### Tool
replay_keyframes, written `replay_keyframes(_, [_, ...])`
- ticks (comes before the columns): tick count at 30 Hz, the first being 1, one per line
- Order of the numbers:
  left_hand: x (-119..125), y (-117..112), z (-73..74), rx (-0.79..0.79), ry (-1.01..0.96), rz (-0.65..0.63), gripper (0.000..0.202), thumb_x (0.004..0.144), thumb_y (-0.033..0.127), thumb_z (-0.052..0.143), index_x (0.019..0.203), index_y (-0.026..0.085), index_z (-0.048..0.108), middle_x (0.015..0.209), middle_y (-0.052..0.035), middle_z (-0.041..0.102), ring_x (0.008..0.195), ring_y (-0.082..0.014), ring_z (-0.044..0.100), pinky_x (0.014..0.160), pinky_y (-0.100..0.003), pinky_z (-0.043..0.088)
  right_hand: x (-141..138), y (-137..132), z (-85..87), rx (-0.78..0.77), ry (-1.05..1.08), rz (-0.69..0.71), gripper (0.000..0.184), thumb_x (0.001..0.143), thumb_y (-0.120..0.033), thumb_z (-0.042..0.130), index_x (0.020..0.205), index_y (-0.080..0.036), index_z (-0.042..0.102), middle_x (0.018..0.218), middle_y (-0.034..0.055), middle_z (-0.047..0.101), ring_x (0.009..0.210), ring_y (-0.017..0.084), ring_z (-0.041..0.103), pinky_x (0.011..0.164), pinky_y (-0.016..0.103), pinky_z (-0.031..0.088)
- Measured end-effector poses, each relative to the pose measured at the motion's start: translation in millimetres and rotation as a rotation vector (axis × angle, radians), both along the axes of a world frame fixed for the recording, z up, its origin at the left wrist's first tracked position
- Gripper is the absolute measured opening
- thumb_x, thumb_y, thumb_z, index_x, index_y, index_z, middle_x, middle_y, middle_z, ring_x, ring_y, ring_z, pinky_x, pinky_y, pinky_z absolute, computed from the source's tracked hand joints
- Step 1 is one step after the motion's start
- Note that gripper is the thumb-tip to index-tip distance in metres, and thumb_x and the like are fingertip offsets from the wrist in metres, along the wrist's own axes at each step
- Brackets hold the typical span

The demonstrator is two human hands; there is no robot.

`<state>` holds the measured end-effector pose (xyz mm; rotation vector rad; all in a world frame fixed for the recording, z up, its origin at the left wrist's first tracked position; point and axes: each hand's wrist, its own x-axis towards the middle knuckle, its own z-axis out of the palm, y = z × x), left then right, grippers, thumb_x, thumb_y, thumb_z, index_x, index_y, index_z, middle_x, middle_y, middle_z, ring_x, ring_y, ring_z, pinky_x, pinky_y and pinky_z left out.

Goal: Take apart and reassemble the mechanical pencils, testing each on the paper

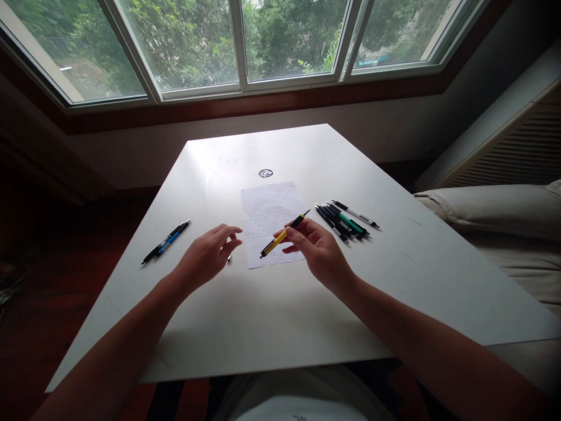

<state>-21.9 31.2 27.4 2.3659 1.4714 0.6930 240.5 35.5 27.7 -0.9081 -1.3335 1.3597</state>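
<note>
My right hand [322, 248] pinches a yellow and black pen [280, 237] above a sheet of paper [272, 204] covered in lines of writing. The pen's metal tip points up and away to the right. To the left of the sheet, my left hand [213, 250] hovers with its thumb and fingers apart, nothing between them. Under its fingertips a small shiny object [229, 259] shows on the table, too small to name. Beyond my right hand lies a group of several pens [339, 221], mostly black, one with a green barrel.
Two pens [166, 241], one black and one blue, lie side by side on the left of the white table [263, 327]. A round black and white emblem [265, 173] is beyond the paper. A beige sofa [491, 213] stands at the right, windows [289, 47] behind.
</note>
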Motion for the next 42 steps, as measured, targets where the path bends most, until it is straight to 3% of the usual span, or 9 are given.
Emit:
replay_keyframes(5, [-25.4,14.5,-8.0,-0.267,0.147,0.082,0.034,0.091,0.048,0.056,0.108,0.021,0.068,0.094,-0.0079,0.071,0.074,-0.0215,0.066,0.059,-0.028,0.047,5.6,5.9,-2.7,0.031,-0.018,-0.075,0.028,0.092,-0.044,0.062,0.103,-0.018,0.063,0.097,0.0082,0.073,0.089,0.02,0.07,0.072,0.032,0.058])
replay_keyframes(12, [-18.8,12.7,-13.8,-0.383,0.139,0.08,0.025,0.087,0.045,0.06,0.098,0.025,0.069,0.088,-0.0041,0.072,0.072,-0.0213,0.066,0.058,-0.027,0.045,5.1,7.2,-6.7,0.052,0.008,-0.07,0.031,0.09,-0.043,0.066,0.109,-0.018,0.066,0.095,0.0067,0.071,0.088,0.019,0.068,0.072,0.032,0.057])
replay_keyframes(21, [-13.4,3.4,-13.2,-0.323,0.154,0.035,0.022,0.086,0.041,0.059,0.093,0.022,0.069,0.082,-0.0069,0.071,0.065,-0.0214,0.064,0.051,-0.027,0.042,6.0,5.8,-4.2,0.053,-0.003,-0.083,0.032,0.089,-0.043,0.067,0.11,-0.018,0.067,0.095,0.0069,0.072,0.09,0.02,0.07,0.076,0.034,0.058])
replay_keyframes(27, [-16.9,1.9,-8.7,-0.371,0.168,-0.086,0.02,0.088,0.034,0.056,0.1,0.024,0.069,0.095,-0.0076,0.071,0.074,-0.0223,0.066,0.058,-0.028,0.047,5.4,2.9,-2.0,0.079,-0.035,-0.093,0.034,0.087,-0.045,0.068,0.11,-0.019,0.067,0.092,0.0058,0.072,0.088,0.02,0.07,0.076,0.035,0.058])
replay_keyframes(33, [-13.3,-3.9,-7.2,-0.339,0.21,-0.087,0.023,0.095,0.034,0.046,0.1,0.022,0.065,0.101,-0.0085,0.068,0.079,-0.0223,0.065,0.066,-0.03,0.048,3.8,1.6,-5.1,0.099,-0.018,-0.081,0.032,0.087,-0.043,0.069,0.11,-0.02,0.068,0.093,0.0054,0.072,0.088,0.02,0.07,0.078,0.036,0.058])
replay_keyframes(37, [-7.5,-5.9,-9.3,-0.315,0.22,-0.08,0.019,0.093,0.031,0.047,0.099,0.021,0.062,0.099,-0.0082,0.067,0.074,-0.0208,0.064,0.063,-0.03,0.047,3.8,2.2,-8.9,0.115,-0.012,-0.06,0.033,0.088,-0.045,0.068,0.111,-0.021,0.067,0.095,0.0055,0.071,0.09,0.02,0.069,0.08,0.037,0.058])
replay_keyframes(42, [-1.4,-3.6,-5.6,-0.242,0.18,-0.06,0.019,0.09,0.025,0.05,0.104,0.021,0.062,0.094,-0.0065,0.065,0.066,-0.0181,0.061,0.061,-0.03,0.048,4.8,0.8,-10.3,0.197,-0.163,-0.041,0.032,0.091,-0.045,0.064,0.111,-0.021,0.068,0.088,0.0045,0.07,0.083,0.019,0.067,0.073,0.034,0.056])
